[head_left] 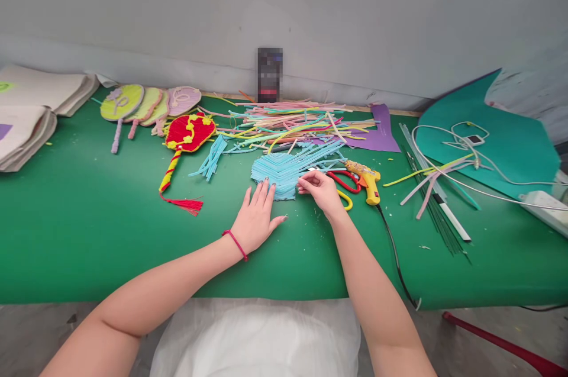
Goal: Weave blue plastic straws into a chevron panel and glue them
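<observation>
A light blue piece made of pipe cleaners laid side by side in a V pattern (277,171) lies on the green table, with loose blue ends fanning out to the upper right. My left hand (255,220) rests flat, fingers stretched over its lower left part. At its right edge, my right hand (322,189) is closed in a pinch; what the fingertips hold is too small to make out. Just right of that hand are scissors with red and yellow handles (348,183), partly hidden, and a yellow hot glue gun (367,180).
Loose coloured pipe cleaners (306,116) are heaped behind, beside purple paper (384,131). Left are a red fan with a tassel (186,131) and several pastel fans (122,102). Blue strips (212,159) lie nearer. The glue gun's black cord (394,247) crosses the table edge; a power strip (545,208) sits right.
</observation>
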The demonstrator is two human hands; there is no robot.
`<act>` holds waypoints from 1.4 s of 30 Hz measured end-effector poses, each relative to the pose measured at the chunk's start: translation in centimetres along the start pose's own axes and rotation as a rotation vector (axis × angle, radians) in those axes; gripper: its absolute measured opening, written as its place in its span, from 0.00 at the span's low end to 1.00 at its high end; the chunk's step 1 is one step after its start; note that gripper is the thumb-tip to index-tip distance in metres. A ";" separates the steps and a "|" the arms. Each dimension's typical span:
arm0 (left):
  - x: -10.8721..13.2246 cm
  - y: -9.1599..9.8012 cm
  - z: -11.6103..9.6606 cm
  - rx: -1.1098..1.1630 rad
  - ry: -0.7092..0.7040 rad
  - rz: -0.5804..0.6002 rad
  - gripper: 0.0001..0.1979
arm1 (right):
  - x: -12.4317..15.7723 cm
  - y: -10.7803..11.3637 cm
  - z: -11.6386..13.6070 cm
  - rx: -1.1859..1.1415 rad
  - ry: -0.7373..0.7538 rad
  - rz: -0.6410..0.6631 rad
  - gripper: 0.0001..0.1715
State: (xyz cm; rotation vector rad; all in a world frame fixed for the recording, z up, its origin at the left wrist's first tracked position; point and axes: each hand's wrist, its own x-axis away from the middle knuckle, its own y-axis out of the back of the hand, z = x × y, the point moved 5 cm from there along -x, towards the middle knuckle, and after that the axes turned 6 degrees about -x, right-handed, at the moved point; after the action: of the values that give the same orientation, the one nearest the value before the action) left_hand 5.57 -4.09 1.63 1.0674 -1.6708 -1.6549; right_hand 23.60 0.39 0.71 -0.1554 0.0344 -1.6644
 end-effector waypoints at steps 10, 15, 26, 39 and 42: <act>-0.1 -0.2 0.6 -0.025 0.066 0.009 0.35 | -0.1 0.3 -0.3 0.075 0.028 -0.018 0.20; -0.3 -0.1 0.6 -0.072 0.067 0.034 0.34 | -0.2 0.3 -0.4 0.116 0.034 -0.022 0.20; -0.5 0.5 0.5 -0.157 0.072 0.099 0.32 | -0.3 0.4 -0.7 0.223 0.053 -0.040 0.19; -0.4 0.7 0.4 -0.110 0.033 0.039 0.29 | -0.8 0.4 -0.7 0.564 0.269 -0.071 0.11; -0.4 0.7 0.4 -0.106 0.035 0.048 0.28 | -0.8 0.4 -0.7 0.586 0.262 -0.077 0.10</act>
State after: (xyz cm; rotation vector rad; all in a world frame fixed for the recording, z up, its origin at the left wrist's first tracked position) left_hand 5.40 -3.58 2.31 0.9926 -1.5565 -1.6652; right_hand 23.95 1.14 -0.07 0.5096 -0.2631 -1.6952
